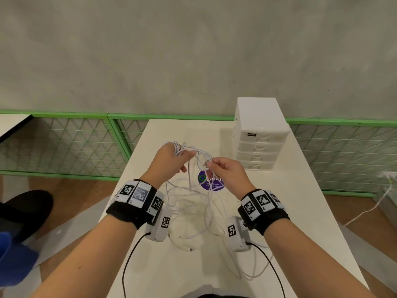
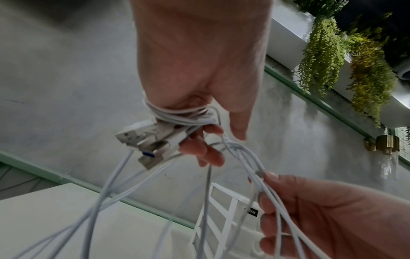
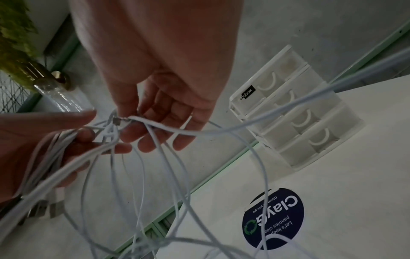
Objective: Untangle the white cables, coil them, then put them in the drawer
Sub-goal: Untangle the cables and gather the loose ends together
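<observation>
A tangle of white cables (image 1: 191, 203) hangs from both hands down onto the white table (image 1: 279, 211). My left hand (image 1: 171, 160) is held above the table with cable turns (image 2: 184, 113) wrapped round its fingers, and several USB plugs (image 2: 144, 140) stick out beside them. Just to its right, my right hand (image 1: 225, 168) pinches a small plug end (image 3: 116, 121) and a cable strand (image 3: 168, 128) between thumb and fingers. The white drawer unit (image 1: 257, 134) stands at the table's back right, all its drawers pushed in.
A round dark blue sticker (image 1: 211, 181) lies on the table under the hands. Green mesh railings (image 1: 64, 143) run behind the table. A black shoe (image 1: 25, 214) and a blue object (image 1: 12, 254) are at the left, and another white cable (image 1: 373, 205) lies on the floor at right.
</observation>
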`<action>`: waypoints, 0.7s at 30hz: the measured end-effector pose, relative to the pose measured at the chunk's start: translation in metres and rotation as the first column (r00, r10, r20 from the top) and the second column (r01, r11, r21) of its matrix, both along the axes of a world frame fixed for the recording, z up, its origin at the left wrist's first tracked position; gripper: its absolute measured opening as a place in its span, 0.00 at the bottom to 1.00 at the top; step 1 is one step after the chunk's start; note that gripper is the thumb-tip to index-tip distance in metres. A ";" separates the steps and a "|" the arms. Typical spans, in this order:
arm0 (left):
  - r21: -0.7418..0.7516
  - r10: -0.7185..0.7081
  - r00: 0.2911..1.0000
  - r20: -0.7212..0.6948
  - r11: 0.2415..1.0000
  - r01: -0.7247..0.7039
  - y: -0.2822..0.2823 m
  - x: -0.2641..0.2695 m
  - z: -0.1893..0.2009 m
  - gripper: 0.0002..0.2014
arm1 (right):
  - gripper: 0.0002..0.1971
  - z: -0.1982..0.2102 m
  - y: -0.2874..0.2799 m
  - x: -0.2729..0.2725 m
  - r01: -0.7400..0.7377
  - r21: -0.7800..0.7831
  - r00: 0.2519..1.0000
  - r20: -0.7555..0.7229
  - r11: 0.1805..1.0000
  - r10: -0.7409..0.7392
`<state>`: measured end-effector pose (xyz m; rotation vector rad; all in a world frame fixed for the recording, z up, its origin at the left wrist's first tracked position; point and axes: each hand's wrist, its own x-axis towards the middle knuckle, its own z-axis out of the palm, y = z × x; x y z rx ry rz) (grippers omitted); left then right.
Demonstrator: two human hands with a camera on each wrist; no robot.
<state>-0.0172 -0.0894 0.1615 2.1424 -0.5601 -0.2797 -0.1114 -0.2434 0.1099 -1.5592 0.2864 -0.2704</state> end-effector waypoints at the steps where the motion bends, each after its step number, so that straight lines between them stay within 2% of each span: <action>1: -0.008 -0.006 1.000 0.007 1.000 0.006 -0.001 -0.001 -0.001 0.23 | 0.10 0.000 0.001 0.001 -0.004 -0.020 1.000 0.001 1.000 0.004; 4: -0.056 0.031 0.999 0.029 0.998 -0.030 -0.005 0.000 -0.009 0.26 | 0.12 0.003 0.004 0.002 -0.021 -0.073 0.999 0.023 0.997 0.022; 7: -0.018 0.076 0.994 0.075 0.997 -0.075 -0.006 0.001 -0.012 0.24 | 0.12 0.006 0.002 0.003 0.000 -0.088 0.999 0.033 0.996 0.003; 10: -0.003 0.093 0.995 0.037 0.996 -0.093 -0.005 0.001 -0.009 0.22 | 0.04 0.007 -0.003 0.002 0.006 -0.097 1.000 -0.007 0.995 -0.007; 13: 0.022 0.077 0.997 -0.009 0.997 -0.077 -0.002 0.001 -0.005 0.21 | 0.06 0.003 -0.012 0.006 0.101 -0.108 0.995 -0.009 0.989 -0.102; 15: 0.007 0.037 0.998 -0.046 0.999 -0.037 -0.001 0.002 -0.005 0.17 | 0.10 -0.001 -0.014 0.008 0.195 -0.215 0.980 0.011 0.957 -0.197; 18: -0.045 0.007 0.995 -0.097 0.999 -0.012 -0.003 -0.001 -0.006 0.13 | 0.13 -0.001 -0.013 0.009 0.308 -0.432 0.940 0.002 0.847 -0.341; 21: -0.044 -0.020 0.992 -0.122 0.999 0.014 -0.005 -0.002 -0.006 0.13 | 0.16 0.003 -0.014 0.007 0.360 -0.489 0.889 -0.079 0.794 -0.451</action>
